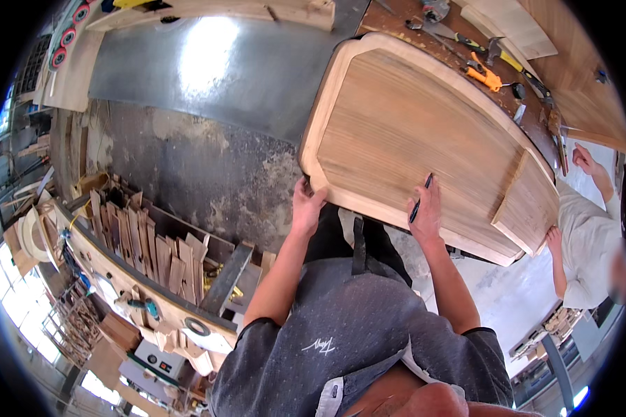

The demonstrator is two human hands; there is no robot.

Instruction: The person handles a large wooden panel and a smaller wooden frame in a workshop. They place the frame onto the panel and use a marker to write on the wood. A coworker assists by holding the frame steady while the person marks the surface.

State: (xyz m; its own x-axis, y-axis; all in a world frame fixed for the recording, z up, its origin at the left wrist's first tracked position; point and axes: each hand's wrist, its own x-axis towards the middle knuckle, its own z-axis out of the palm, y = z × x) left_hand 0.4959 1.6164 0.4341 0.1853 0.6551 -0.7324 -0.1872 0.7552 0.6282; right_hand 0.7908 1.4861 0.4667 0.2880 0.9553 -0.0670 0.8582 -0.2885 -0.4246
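Note:
A large wooden panel with a pale raised frame and clipped corners lies in front of me. My left hand grips its near left corner, thumb on top and fingers at the edge. Near the middle of the panel's near side, my right hand rests on the wood with a dark pen held between its fingers. A separate, smaller wooden board with a rough edge lies across the panel's right end.
Another person stands at the right, one hand at the panel's end. Beyond the panel, a brown bench carries a hammer, an orange tool and other tools. A grey metal tabletop extends left; a bin holds wood offcuts.

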